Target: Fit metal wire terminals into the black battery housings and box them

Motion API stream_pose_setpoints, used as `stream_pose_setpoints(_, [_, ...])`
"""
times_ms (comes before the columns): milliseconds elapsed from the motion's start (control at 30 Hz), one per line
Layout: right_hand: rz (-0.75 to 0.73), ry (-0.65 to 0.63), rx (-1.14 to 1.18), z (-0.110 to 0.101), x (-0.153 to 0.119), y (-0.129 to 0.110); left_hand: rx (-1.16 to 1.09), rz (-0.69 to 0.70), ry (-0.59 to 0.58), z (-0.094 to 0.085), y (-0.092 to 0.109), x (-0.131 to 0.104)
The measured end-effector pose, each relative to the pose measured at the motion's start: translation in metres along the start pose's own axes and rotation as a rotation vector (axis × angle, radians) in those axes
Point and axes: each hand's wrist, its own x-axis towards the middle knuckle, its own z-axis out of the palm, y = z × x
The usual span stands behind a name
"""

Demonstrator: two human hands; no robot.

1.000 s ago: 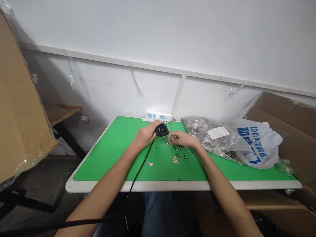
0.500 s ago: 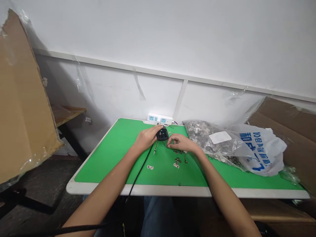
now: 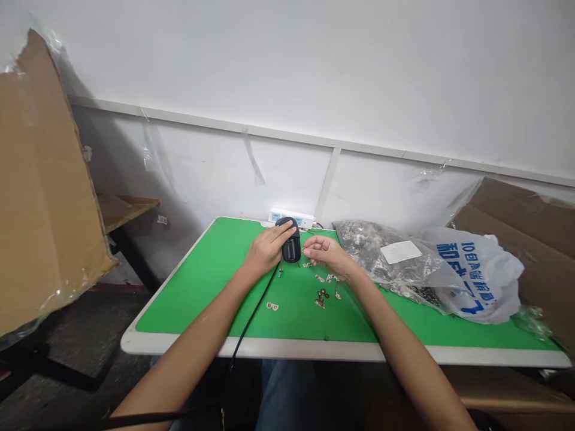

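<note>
My left hand [image 3: 265, 248] is closed around a black, rounded plastic housing [image 3: 293, 249] shaped like a computer mouse. An open hollow compartment shows in its near half. Thin red and black wires hang from its lower end. My right hand [image 3: 330, 254] is just right of the housing, thumb and forefinger pinched on a small metal piece [image 3: 304, 249] that is too tiny to make out well. Several loose metal contact pieces [image 3: 320, 303] lie on the green mat below the right hand. Two more contact pieces [image 3: 272, 306] sit apart, nearer to me.
A green mat [image 3: 193, 305] covers the white-edged table. At the back stands a white power strip [image 3: 308, 219]. Clear bags of metal parts [image 3: 359, 242] and a printed white plastic bag [image 3: 476, 275] lie on the right. A black cable [image 3: 251, 317] crosses the mat. Cardboard [image 3: 45, 191] rises at left.
The housing has turned in my left hand and now stands more upright, its long compartment facing me. My right hand has lifted slightly away from the mat, thumb and forefinger pinched.
</note>
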Motion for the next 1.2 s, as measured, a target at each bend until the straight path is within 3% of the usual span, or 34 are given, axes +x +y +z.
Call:
stream_pose_setpoints(333, [0.077, 0.054, 0.110, 0.028, -0.003, 0.011, -0.022, -0.086, 0.055, -0.002, 0.013, 0.001])
stream_pose_setpoints(433, [0.111, 0.098, 0.102, 0.031, -0.004, 0.014, -0.091, -0.126, -0.015, -0.001, 0.018, 0.002])
stream_pose_setpoints(533, [0.056, 0.213, 0.023, 0.023, -0.004, 0.018, -0.175, -0.199, -0.116, -0.002, 0.025, 0.003])
stream_pose_setpoints(733, [-0.188, 0.467, -0.240, -0.004, 0.004, 0.024, -0.267, -0.545, -0.119, -0.002, 0.052, 0.005])
stream_pose_setpoints(867, [-0.252, 0.457, -0.267, 0.002, 0.003, 0.023, -0.499, -0.709, -0.227, 0.001, 0.068, 0.006])
stream_pose_setpoints(1200, [-0.319, 0.367, -0.263, 0.017, 0.001, 0.024, -0.825, -0.865, -0.111, 0.013, 0.057, 0.008])
